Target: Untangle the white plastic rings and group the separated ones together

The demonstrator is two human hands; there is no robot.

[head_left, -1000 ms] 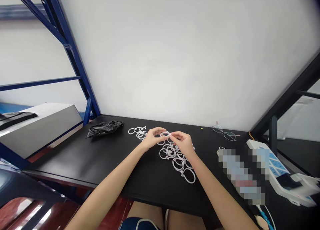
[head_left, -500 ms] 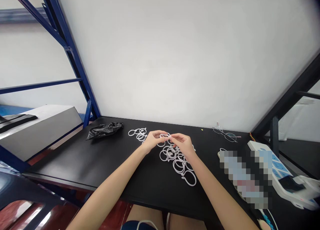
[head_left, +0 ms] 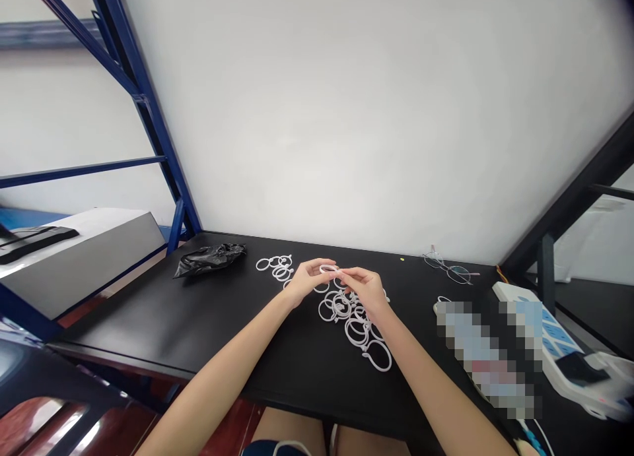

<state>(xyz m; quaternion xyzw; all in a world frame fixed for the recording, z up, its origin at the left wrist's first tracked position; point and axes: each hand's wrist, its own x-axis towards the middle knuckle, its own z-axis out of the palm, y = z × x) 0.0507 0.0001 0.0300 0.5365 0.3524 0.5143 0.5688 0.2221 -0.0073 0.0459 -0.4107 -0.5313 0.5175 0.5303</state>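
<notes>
Between my two hands is a white plastic curtain ring, held just above the black table. My left hand grips its left side with closed fingertips. My right hand pinches it on the right, at the small joint or eyelet; the fingers partly cover that spot. Below my right hand lies a loose heap of several white rings, overlapping one another and partly hidden by the hand and forearm. A smaller cluster of white rings rests to the left of my left hand.
A crumpled black plastic bag lies at the back left. On the right are eyeglasses, a blurred-out phone-like object and a white power strip with a plug. The white wall rises behind the table.
The view has shifted very slightly. Both hands stay on the same ring, with only a small movement of the fingers and the ring.
</notes>
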